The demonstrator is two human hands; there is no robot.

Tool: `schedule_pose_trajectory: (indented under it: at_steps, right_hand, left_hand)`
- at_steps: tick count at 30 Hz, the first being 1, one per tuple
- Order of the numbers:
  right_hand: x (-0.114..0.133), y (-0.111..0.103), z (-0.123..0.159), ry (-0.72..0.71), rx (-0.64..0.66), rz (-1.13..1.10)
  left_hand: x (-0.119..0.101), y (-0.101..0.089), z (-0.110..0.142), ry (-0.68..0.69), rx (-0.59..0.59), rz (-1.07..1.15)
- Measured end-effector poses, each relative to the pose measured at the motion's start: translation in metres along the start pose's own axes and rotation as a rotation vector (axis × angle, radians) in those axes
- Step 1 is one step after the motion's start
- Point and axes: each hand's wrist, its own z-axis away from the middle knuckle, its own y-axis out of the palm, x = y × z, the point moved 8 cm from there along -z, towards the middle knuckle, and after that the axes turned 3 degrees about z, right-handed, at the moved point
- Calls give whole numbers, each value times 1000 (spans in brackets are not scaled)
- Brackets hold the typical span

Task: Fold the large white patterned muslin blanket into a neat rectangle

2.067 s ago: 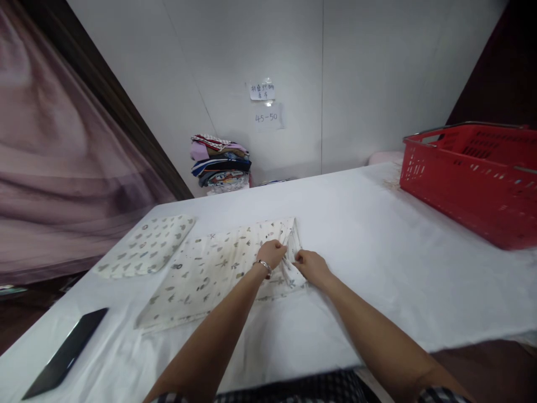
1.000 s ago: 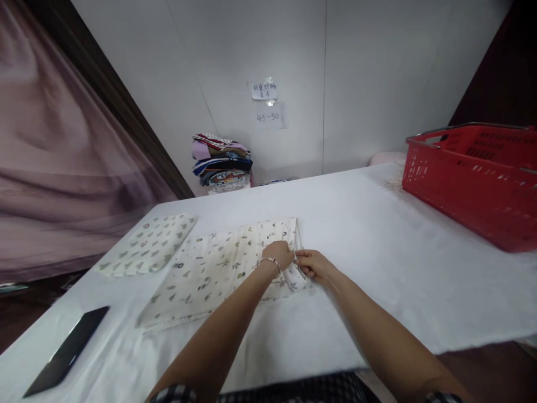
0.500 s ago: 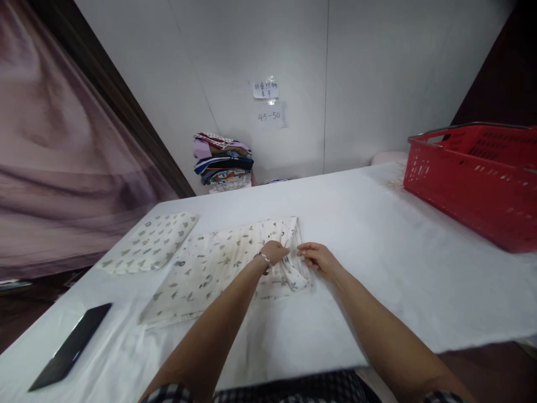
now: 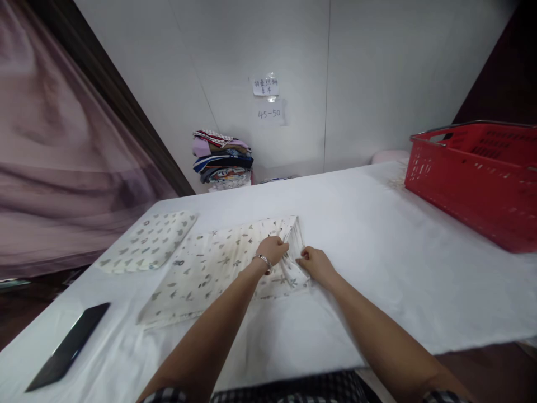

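A white cloth [image 4: 218, 274] with small grey and brown prints lies folded in a long strip in front of me. Near its right end my left hand [image 4: 272, 249], with a bracelet at the wrist, pinches a raised layer of the fabric. My right hand [image 4: 316, 263] is closed on the layered right edge of the same cloth, fingertips together. Between the two hands the fabric is bunched and lifted into creases. To the left rests a second folded cloth [image 4: 146, 240], white with grey prints, just apart from the first.
A white-covered table [image 4: 356, 224] carries everything. At its right stands a red basket [image 4: 474, 190] with a metal handle. A dark flat object [image 4: 69, 347] lies at the front left. Behind the table are a stack of folded fabrics [image 4: 222, 159] and a wall with paper signs [image 4: 266, 87].
My right hand has closed its fingers on the cloth's right edge, where they were more stretched before. My left hand has shifted slightly, keeping its pinch.
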Motion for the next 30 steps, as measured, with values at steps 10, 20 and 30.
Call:
schedule_pose_trajectory:
  at_steps: [10,20,30]
  right_hand:
    - [-6,-11,-3,-2,-70,-96]
    - [-4,-8,0,9,-18,-37]
    - [-11,19,-6,91,112,-917]
  left_hand:
    - [2,6,0,4,29,-12]
    - [4,5,0,7,17,-6]
    - [0,3,2,12,7,27]
